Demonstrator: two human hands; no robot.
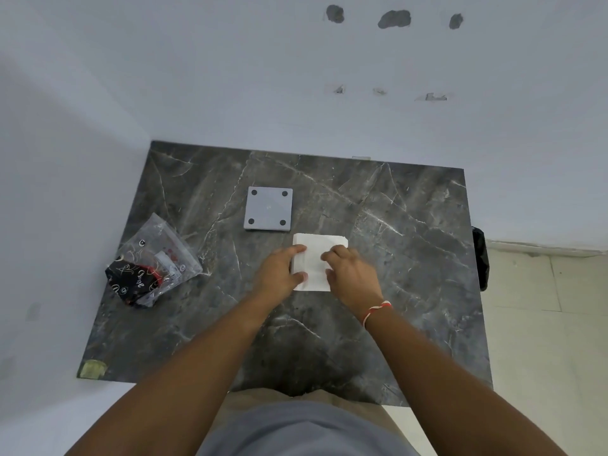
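Note:
A white folded paper napkin [317, 258] lies flat near the middle of the dark marble table [411, 241]. My left hand [279, 269] holds its left edge, thumb at the near corner and forefinger along the far side. My right hand [350, 274] rests on the napkin's right part, fingers curled down onto the paper. A red and white thread is tied round my right wrist.
A grey square plate [268, 209] with four dark dots at its corners lies just behind the napkin. A clear plastic bag [154, 261] with black and red cloth inside sits at the table's left side. White walls close the back and left; tiled floor lies to the right.

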